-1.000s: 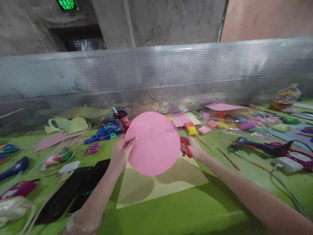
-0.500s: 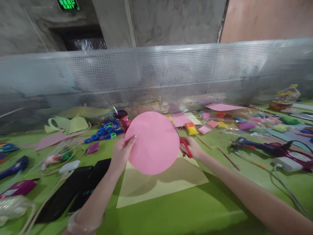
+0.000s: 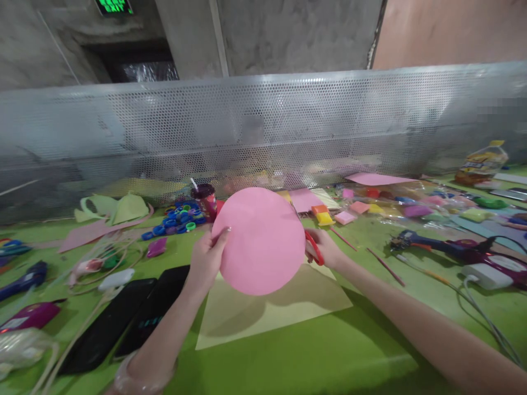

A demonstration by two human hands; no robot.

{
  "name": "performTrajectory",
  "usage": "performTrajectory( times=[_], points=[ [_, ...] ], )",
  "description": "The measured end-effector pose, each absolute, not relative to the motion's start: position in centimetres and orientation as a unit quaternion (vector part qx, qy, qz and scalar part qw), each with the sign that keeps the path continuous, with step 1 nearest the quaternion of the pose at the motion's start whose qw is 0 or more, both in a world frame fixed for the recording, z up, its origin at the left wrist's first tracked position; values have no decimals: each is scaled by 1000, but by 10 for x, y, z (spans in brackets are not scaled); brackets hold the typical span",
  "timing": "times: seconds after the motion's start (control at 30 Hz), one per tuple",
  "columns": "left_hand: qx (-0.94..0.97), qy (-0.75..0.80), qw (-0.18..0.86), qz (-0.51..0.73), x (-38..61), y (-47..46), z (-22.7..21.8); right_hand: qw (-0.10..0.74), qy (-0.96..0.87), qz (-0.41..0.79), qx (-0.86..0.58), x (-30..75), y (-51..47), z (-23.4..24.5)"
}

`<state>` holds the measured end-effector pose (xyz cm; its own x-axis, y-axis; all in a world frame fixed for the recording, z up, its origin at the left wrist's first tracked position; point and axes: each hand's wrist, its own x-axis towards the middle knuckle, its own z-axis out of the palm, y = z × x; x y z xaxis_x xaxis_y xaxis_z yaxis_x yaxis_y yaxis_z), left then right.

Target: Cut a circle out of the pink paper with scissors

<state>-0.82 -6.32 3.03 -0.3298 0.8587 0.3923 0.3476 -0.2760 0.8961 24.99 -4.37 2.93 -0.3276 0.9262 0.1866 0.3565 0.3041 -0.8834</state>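
Note:
My left hand [image 3: 206, 258] pinches the left edge of a pink paper disc [image 3: 261, 238] and holds it upright above the green table [image 3: 313, 351]. My right hand [image 3: 327, 248] is closed round the red handles of a pair of scissors [image 3: 313, 247], whose blades sit at the disc's right edge, mostly hidden behind it. Under both hands a pale yellow sheet [image 3: 267, 307] lies flat on the table.
Two black phones [image 3: 123, 323] lie at the left, near cables and a purple tool [image 3: 28, 315]. Blue rings [image 3: 177, 222] and a dark cup [image 3: 205, 197] stand behind the disc. Coloured blocks [image 3: 329, 216], thin sticks [image 3: 385, 266], glue guns [image 3: 453, 249] and a perforated metal screen [image 3: 288, 131] lie beyond.
The pink disc has shifted slightly to the right in my left hand. Both hands stay almost where they were.

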Motion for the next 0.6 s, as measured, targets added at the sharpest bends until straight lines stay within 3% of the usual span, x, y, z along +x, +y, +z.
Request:
performTrajectory(
  times=[0.6],
  points=[
    [533, 563, 229, 589, -8, -64, 31, 368, -716, 386, -450, 249, -46, 33]
  ],
)
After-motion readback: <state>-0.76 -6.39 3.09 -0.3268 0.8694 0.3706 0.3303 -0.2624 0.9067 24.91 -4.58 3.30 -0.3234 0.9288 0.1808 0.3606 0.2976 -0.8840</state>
